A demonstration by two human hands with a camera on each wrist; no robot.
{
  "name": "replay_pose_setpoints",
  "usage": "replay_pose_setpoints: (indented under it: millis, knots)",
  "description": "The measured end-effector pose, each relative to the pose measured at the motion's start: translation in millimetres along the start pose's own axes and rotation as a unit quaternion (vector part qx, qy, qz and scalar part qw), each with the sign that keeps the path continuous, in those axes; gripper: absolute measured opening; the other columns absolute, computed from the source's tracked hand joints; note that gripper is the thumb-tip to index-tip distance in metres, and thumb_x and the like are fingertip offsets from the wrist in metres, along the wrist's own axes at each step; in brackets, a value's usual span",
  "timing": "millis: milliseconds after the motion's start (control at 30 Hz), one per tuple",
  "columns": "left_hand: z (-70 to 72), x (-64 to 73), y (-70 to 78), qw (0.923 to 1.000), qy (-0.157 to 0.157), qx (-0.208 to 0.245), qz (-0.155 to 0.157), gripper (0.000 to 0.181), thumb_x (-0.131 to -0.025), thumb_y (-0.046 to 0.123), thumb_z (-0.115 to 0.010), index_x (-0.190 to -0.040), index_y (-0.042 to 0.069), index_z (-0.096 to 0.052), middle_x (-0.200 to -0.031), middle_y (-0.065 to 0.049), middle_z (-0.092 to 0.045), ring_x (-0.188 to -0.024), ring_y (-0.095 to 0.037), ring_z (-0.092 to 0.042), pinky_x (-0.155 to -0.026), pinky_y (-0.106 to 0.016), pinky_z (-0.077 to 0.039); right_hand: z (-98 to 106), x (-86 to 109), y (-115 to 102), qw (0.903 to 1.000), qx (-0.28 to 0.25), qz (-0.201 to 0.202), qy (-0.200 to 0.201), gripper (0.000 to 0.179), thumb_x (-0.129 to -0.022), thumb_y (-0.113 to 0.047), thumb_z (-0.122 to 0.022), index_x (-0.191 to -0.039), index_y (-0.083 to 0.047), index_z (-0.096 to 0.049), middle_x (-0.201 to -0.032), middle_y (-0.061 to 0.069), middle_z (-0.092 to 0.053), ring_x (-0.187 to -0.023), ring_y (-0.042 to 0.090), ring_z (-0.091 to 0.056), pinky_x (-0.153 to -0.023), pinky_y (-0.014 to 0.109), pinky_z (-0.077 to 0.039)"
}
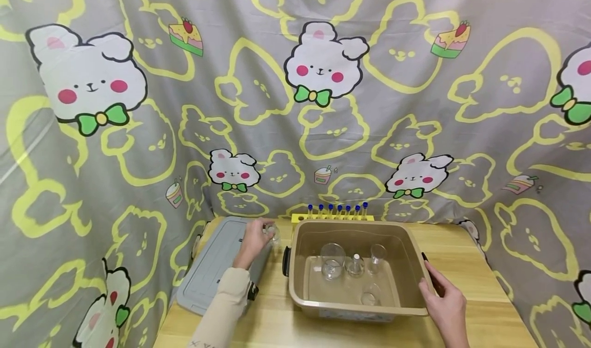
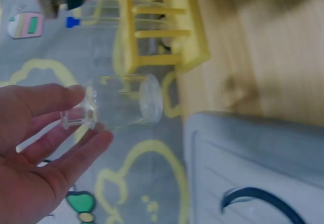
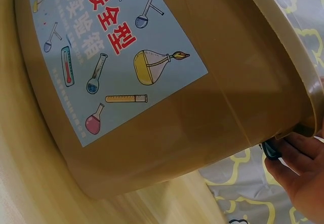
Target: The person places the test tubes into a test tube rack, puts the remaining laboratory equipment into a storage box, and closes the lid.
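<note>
My left hand (image 1: 253, 241) pinches a clear glass bottle (image 2: 124, 102) by its narrow neck between thumb and fingers, just left of a brown plastic bin (image 1: 413, 271). In the left wrist view the bottle lies sideways across the picture, its wide base away from the palm. At the bin's right side, my right hand (image 1: 447, 304) grips the side by the dark handle (image 3: 272, 150), thumb against the rim. Inside the bin are a glass beaker (image 1: 332, 269), a small glass vessel with a white top (image 1: 355, 266), a flared glass (image 1: 377, 255) and another clear glass piece (image 1: 371, 295).
A grey lid (image 1: 214, 271) lies on the wooden table (image 1: 272, 312) left of the bin, under my left forearm. Behind the bin stands a yellow rack (image 1: 297, 218) of blue-capped test tubes (image 1: 339, 209). A patterned curtain (image 1: 277, 132) surrounds the table.
</note>
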State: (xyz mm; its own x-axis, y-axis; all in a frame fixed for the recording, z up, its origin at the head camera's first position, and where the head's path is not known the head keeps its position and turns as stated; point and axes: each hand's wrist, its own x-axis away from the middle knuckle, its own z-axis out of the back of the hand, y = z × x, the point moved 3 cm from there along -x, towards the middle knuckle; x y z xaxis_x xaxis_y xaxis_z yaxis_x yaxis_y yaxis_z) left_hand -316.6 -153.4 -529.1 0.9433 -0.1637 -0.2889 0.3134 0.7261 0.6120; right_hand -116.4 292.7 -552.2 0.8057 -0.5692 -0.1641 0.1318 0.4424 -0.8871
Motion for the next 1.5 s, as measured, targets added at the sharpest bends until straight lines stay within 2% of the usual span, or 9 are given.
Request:
replay_pose_setpoints:
  millis: [133, 367, 500, 767, 933, 1100, 1200, 1333, 1500]
  knots:
    - [11.1, -1.2, 9.9, 1.0000, 0.001, 0.000, -0.005, 0.034, -0.078, -0.009, -0.079, -0.111, -0.002, -0.076, -0.109, -0.017, -0.075, -0.090, -0.029, -0.071, -0.063, -0.032, -0.060, 1, 0.4, 1, 0.9999, -0.006, 0.008, 0.001, 0.042, -0.088, -0.004, -0.071, -0.130, -0.004, -0.071, -0.120, 0.019, -0.066, -0.088, -0.030, -0.045, -0.080, -0.002, -0.040]
    - [26.2, -2.6, 27.0, 0.9984, 0.024, -0.038, -0.036, 0.035, -0.079, -0.006, -0.081, -0.112, 0.002, -0.078, -0.108, -0.015, -0.074, -0.095, -0.030, -0.071, -0.070, -0.036, -0.060, 0, 0.0, 2, 0.9999, -0.007, 0.008, 0.000, 0.041, -0.088, -0.005, -0.071, -0.130, -0.005, -0.071, -0.120, 0.019, -0.067, -0.088, -0.030, -0.046, -0.079, -0.002, -0.040]
    - [31.4, -3.1, 35.1, 0.9962, 0.038, -0.052, -0.059, 0.034, -0.079, -0.004, -0.082, -0.112, 0.001, -0.077, -0.105, -0.014, -0.074, -0.092, -0.030, -0.071, -0.071, -0.038, -0.061, 0, -0.9, 3, 1.0000, -0.004, 0.006, 0.003, 0.041, -0.088, -0.006, -0.071, -0.129, -0.006, -0.071, -0.119, 0.018, -0.067, -0.086, -0.031, -0.045, -0.081, -0.003, -0.038]
    - [41.2, -2.1, 54.4, 0.9974, 0.031, 0.011, -0.064, 0.036, -0.082, -0.007, -0.077, -0.118, 0.000, -0.075, -0.108, -0.013, -0.072, -0.100, -0.029, -0.070, -0.080, -0.036, -0.063, 0, -2.7, 3, 0.9999, -0.001, 0.013, 0.006, 0.040, -0.088, -0.006, -0.071, -0.128, -0.005, -0.072, -0.118, 0.019, -0.067, -0.086, -0.031, -0.045, -0.082, -0.002, -0.039]
    - [48.0, -1.5, 74.2, 0.9951, 0.029, 0.035, -0.088, 0.038, -0.082, -0.007, -0.077, -0.119, 0.001, -0.074, -0.111, -0.011, -0.071, -0.100, -0.030, -0.071, -0.081, -0.040, -0.063, 0, -2.0, 3, 1.0000, 0.001, 0.006, 0.002, 0.040, -0.089, -0.008, -0.071, -0.129, -0.006, -0.072, -0.119, 0.017, -0.067, -0.086, -0.031, -0.045, -0.083, -0.003, -0.038]
    - [48.9, -2.0, 91.2, 0.9932, 0.011, 0.062, -0.098, 0.037, -0.084, -0.005, -0.078, -0.120, 0.003, -0.074, -0.113, -0.010, -0.070, -0.104, -0.030, -0.070, -0.084, -0.034, -0.062, 0, -1.5, 3, 1.0000, -0.003, 0.005, 0.006, 0.040, -0.089, -0.008, -0.071, -0.129, -0.007, -0.072, -0.118, 0.018, -0.067, -0.086, -0.031, -0.045, -0.083, -0.003, -0.038]
    - [47.5, -1.9, 102.6, 0.9912, -0.006, 0.075, -0.109, 0.037, -0.085, -0.005, -0.078, -0.120, 0.003, -0.073, -0.114, -0.011, -0.070, -0.108, -0.031, -0.069, -0.087, -0.034, -0.061, 0, -2.1, 3, 1.0000, -0.004, 0.005, 0.006, 0.040, -0.089, -0.008, -0.071, -0.129, -0.007, -0.072, -0.119, 0.018, -0.067, -0.086, -0.031, -0.045, -0.082, -0.002, -0.039]
    - [40.6, 0.0, 118.3, 0.9877, -0.043, 0.072, -0.132, 0.036, -0.085, -0.006, -0.077, -0.119, 0.002, -0.073, -0.116, -0.012, -0.070, -0.109, -0.029, -0.068, -0.089, -0.037, -0.061, 1, -2.8, 3, 0.9999, -0.012, 0.009, 0.003, 0.040, -0.089, -0.008, -0.070, -0.129, -0.005, -0.071, -0.119, 0.020, -0.067, -0.087, -0.029, -0.046, -0.081, 0.001, -0.042]
    - [27.2, 3.5, 136.0, 0.9805, -0.088, 0.041, -0.171, 0.035, -0.083, -0.005, -0.078, -0.117, 0.002, -0.074, -0.114, -0.011, -0.071, -0.103, -0.025, -0.069, -0.085, -0.035, -0.062, 0, -2.1, 3, 0.9999, -0.011, 0.007, 0.003, 0.040, -0.090, -0.008, -0.070, -0.130, -0.005, -0.071, -0.120, 0.020, -0.066, -0.088, -0.029, -0.047, -0.081, 0.001, -0.043]
